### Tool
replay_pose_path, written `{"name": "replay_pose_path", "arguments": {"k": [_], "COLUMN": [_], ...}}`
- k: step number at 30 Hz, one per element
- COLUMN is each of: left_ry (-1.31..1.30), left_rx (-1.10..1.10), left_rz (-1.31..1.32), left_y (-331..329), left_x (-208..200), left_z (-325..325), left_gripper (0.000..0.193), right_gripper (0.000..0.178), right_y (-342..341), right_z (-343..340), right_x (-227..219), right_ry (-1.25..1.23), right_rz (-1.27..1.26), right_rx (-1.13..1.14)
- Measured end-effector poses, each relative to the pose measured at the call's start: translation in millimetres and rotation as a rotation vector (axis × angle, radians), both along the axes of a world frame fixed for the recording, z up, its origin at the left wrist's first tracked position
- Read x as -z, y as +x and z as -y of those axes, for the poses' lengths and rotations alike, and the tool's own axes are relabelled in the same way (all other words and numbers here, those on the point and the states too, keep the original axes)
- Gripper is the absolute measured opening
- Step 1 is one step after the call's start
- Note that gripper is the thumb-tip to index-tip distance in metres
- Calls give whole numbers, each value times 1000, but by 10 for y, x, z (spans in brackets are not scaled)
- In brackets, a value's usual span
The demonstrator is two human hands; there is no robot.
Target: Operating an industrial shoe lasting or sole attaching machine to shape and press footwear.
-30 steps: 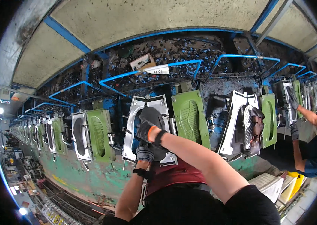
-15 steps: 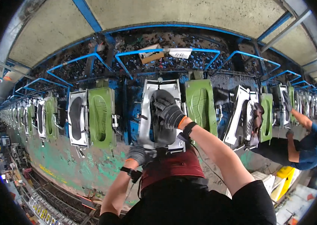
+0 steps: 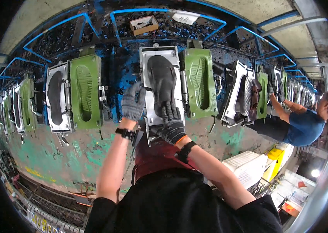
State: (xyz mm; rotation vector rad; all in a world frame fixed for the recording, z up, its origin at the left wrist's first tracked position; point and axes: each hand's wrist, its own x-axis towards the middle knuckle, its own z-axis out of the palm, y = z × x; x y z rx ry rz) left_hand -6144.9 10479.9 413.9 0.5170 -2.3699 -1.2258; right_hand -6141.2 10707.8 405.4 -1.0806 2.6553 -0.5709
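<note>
Left hand (image 3: 133,103), head view: gloved, fingers extended, nothing visibly held, beside left edge of silver mould frame (image 3: 153,116). Right hand (image 3: 173,127): gloved, fingers spread over lower end of dark shoe sole (image 3: 161,73). Sole: apparently seated within frame; smoothing perhaps unfinished; green mould half (image 3: 201,83) open alongside.

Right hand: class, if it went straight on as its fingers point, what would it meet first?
The dark sole, it seems: the right hand appears to touch its near end, though depth is unclear.
</note>
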Motion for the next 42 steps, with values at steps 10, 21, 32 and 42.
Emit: {"name": "replay_pose_path", "arguments": {"k": [10, 21, 32, 42], "left_ry": [-619, -983, -496, 1731], "left_rx": [229, 409, 211, -302], "left_rz": [66, 602, 221, 371], "left_y": [-1078, -1326, -1296, -528], "left_x": [240, -158, 73, 1356], "left_z": [-865, -1252, -799, 366], "left_gripper": [65, 97, 70, 73], "right_gripper": [86, 74, 51, 60], "right_y": [-9, 44, -274, 65], "right_z": [-477, -692, -629, -955], "right_x": [-79, 48, 116, 41], "right_ry": [-61, 89, 358, 98], "right_rz": [97, 211, 431, 244], "right_rx": [-48, -208, -574, -280]}}
